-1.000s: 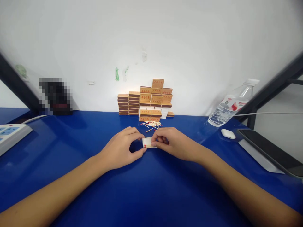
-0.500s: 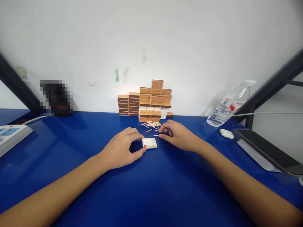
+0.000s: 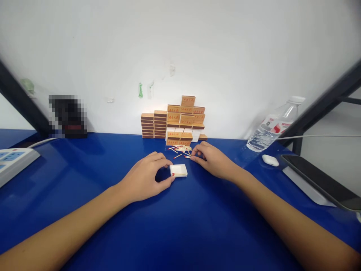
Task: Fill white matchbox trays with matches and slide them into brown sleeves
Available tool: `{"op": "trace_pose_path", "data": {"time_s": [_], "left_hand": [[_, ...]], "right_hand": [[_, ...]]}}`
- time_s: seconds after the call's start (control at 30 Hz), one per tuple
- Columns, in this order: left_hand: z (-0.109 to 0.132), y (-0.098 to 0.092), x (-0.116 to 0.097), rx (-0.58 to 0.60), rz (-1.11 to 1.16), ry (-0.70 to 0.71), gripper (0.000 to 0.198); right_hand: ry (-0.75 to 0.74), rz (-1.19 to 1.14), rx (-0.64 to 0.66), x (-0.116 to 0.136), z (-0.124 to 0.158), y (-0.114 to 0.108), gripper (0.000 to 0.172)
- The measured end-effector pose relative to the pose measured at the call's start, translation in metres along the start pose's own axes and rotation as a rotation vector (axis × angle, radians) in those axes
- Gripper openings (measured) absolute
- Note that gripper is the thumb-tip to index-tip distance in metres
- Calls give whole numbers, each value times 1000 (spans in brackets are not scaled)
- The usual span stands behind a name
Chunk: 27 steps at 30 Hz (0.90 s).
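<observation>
Head view: left hand (image 3: 143,177) gripped tray (image 3: 178,169), right hand (image 3: 213,160) reached matches (image 3: 182,148)

Left thumb and finger were clamped on the tray's left end; it lay on the table (image 3: 180,229), nearer than the loose matches. Right fingertips were at the matches' right edge; whether they pinched one, I could not tell. Boxes (image 3: 186,119) stood stacked behind.

white tray (image 3: 178,168) (red-headed matches (image 3: 173,174) inside) lies flat near loose matchsticks (image 3: 183,148).
</observation>
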State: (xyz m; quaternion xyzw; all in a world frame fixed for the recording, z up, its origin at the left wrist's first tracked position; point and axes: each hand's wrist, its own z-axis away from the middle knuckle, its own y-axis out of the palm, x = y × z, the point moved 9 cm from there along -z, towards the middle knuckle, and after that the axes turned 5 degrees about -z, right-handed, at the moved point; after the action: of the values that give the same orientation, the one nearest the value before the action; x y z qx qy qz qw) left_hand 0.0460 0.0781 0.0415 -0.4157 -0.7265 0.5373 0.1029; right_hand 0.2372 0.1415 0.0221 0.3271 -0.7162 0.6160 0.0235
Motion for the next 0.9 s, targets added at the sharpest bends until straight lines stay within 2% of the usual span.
{"op": "trace_pose_path", "data": {"time_s": [0.17,0.33,0.43,0.57,0.67,0.77,0.83,0.9], "left_hand": [[-1,1,1,6,-4,3,22],[-1,1,3,-2,-7,-8,23],[-1,1,1,-1,-11,-8,21],[-1,2,-1,5,-8,1,20],[-1,2,-2,11,-2,-2,20],[0,1,-3,10,1,1,20],[0,1,-4,8,4,5,21],[0,2,-5,12,8,9,21]], "right_hand": [[25,-13,54,-3,0,5,11],[-11,-23,54,6,3,-5,10],[-83,-90,43,27,8,-8,10],[-198,-138,115,64,21,3,9],[-215,-152,135,73,24,6,7],[-150,-145,4,57,15,-6,12],[-46,-80,-118,36,8,-15,12],[79,-28,-183,14,2,-17,14]]}}
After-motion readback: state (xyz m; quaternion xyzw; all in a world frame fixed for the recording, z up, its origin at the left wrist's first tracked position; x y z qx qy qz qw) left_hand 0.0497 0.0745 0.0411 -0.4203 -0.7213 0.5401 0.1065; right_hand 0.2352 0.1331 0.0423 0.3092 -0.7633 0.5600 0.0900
